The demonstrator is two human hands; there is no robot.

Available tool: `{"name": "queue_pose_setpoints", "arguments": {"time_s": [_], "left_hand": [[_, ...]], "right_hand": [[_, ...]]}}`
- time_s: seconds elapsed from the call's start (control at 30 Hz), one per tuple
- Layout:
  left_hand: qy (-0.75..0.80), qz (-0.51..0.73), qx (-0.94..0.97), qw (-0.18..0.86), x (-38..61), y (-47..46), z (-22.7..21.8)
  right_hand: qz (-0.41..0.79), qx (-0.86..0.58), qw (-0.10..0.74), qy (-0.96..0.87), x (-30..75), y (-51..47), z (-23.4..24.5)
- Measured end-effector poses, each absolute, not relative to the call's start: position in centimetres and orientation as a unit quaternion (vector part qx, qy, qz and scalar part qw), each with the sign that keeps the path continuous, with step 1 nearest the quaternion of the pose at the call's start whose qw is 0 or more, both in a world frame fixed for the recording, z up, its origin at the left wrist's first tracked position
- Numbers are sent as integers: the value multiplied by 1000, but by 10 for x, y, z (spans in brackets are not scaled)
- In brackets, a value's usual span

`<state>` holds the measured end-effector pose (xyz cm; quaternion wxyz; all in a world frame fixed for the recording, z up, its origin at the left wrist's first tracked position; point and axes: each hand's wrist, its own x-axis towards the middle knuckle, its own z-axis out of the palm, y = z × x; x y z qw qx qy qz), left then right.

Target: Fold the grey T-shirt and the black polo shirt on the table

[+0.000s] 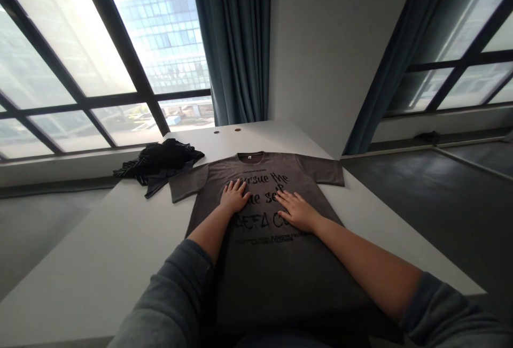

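A dark grey-brown T-shirt (276,278) with black lettering lies spread face up, its neckline toward the far side and both short sleeves stretched outward. My left hand (234,196) rests flat on the left part of the printed chest, fingers spread. On the right part of the lettering lies my right hand (297,210), palm down with its fingers extended. Both hands cover some of the letters. Neither one grips the cloth. The lower part of the shirt is in shadow near my body.
The shirt lies on a white table (100,262) with two small holes near its far end. A heap of black clothes (164,161) sits at the far left edge, close to the left sleeve. Behind are a blue curtain (234,43), a wall pillar (316,43) and large windows.
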<state>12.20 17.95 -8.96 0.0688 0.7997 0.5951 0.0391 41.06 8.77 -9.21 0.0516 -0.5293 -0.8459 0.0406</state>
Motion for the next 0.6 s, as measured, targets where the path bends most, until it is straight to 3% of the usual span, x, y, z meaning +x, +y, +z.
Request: {"name": "queue_pose_setpoints", "arguments": {"time_s": [0.6], "left_hand": [[768,24,638,51,14,244,-77]], "right_hand": [[58,-522,67,-849,417,89,-99]]}}
